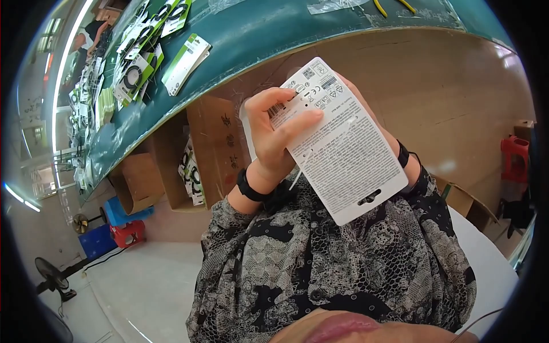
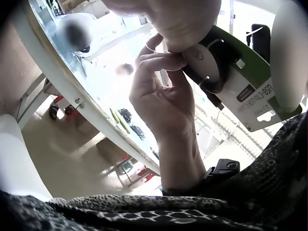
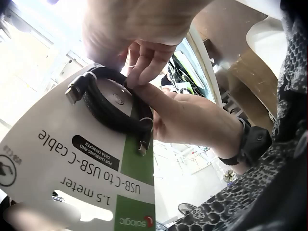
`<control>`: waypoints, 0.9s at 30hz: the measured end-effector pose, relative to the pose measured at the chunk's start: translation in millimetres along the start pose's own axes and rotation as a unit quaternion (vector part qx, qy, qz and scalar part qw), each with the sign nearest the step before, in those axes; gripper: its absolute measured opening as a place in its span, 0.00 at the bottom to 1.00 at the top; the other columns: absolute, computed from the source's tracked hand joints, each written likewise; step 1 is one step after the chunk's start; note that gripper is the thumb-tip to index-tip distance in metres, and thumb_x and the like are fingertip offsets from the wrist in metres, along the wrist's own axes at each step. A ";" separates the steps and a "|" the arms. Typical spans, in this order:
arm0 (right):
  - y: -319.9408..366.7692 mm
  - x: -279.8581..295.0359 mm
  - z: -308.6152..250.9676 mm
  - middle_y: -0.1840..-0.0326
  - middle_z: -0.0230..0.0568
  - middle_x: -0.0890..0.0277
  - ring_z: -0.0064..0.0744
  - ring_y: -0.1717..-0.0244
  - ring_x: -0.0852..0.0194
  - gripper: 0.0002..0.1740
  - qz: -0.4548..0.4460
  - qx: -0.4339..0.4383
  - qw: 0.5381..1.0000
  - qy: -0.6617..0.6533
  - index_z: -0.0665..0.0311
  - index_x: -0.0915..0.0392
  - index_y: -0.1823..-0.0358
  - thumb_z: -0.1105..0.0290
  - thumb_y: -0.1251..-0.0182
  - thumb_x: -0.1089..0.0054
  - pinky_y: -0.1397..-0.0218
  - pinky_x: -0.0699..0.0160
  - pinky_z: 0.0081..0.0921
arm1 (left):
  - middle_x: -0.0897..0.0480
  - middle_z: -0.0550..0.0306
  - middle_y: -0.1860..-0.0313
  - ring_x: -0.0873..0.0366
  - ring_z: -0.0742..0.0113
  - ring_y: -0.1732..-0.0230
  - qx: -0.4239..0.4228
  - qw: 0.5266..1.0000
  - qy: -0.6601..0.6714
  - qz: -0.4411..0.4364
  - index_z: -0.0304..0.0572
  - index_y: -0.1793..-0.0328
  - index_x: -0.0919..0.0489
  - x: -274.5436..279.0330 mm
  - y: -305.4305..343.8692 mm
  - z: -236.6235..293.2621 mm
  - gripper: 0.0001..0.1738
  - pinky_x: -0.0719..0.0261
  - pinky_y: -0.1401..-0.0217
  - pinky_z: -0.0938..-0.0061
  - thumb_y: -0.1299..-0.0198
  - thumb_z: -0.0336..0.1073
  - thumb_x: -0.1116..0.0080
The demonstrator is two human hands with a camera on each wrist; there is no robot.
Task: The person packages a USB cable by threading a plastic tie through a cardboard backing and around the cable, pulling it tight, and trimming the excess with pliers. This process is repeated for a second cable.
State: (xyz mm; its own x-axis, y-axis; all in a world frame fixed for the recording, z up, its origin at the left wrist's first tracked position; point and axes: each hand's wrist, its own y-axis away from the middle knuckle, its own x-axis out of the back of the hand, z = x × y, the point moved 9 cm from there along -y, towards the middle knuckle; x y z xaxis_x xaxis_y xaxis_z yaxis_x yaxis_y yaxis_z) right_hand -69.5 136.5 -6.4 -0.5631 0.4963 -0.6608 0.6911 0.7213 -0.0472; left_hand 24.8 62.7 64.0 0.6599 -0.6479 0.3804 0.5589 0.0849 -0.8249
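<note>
A white-and-green USB-C cable card [image 1: 349, 143] is held up before the chest, its printed back facing the head camera. My left hand [image 1: 271, 128] grips the card's left edge, with thumb and a finger lying on the back. On the front, in the right wrist view, a coiled black cable [image 3: 103, 108] is bound by thin white ties [image 3: 146, 120]. My right hand [image 2: 166, 96] is mostly hidden behind the card in the head view. In the left wrist view its curled fingers pinch at the coil's end, where a thin white tie [image 2: 150, 47] loops out.
A green-topped table [image 1: 246, 43] lies ahead, with several carded cables [image 1: 134, 74] and a stack of cards [image 1: 186, 64] at left. Yellow-handled pliers [image 1: 394, 7] lie at the far edge. Below stands a cardboard box [image 1: 214, 143] with cable cards inside. Red stools [image 1: 514, 157] stand farther off.
</note>
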 end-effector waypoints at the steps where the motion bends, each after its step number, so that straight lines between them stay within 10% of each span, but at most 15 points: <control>1: -3.4 1.1 3.4 0.55 0.37 0.22 0.21 0.59 0.20 0.16 -0.028 -0.005 0.999 -0.021 0.67 0.29 0.46 0.70 0.33 0.45 0.61 0.15 0.18 | 0.27 0.54 0.53 0.28 0.58 0.54 -0.015 1.000 -0.021 -0.013 0.52 0.55 0.21 -0.4 -0.8 0.4 0.23 0.28 0.53 0.71 0.61 0.33 0.27; 19: 7.1 -8.8 -18.2 0.54 0.32 0.25 0.18 0.55 0.23 0.15 -0.006 0.084 0.986 0.144 0.65 0.27 0.48 0.70 0.34 0.43 0.56 0.17 0.17 | 0.22 0.54 0.49 0.31 0.56 0.51 -0.088 0.994 -0.067 -0.010 0.50 0.53 0.26 -0.7 -0.6 12.7 0.25 0.28 0.50 0.64 0.62 0.32 0.29; 27: 12.4 -8.7 -1.0 0.53 0.32 0.26 0.18 0.55 0.23 0.16 0.033 -0.035 0.997 -0.064 0.65 0.28 0.46 0.70 0.33 0.44 0.56 0.17 0.17 | 0.21 0.54 0.51 0.32 0.58 0.52 -0.066 0.996 -0.066 0.002 0.49 0.56 0.29 -2.1 3.7 6.3 0.23 0.29 0.48 0.63 0.57 0.32 0.30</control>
State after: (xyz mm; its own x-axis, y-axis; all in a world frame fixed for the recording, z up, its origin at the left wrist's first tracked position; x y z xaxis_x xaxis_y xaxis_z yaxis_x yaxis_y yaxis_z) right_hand -56.4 141.6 -0.4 -0.4519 0.4822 -0.7505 0.6894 0.7227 0.0492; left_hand 28.7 69.2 62.8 0.7277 -0.5418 0.4206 0.4899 -0.0186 -0.8716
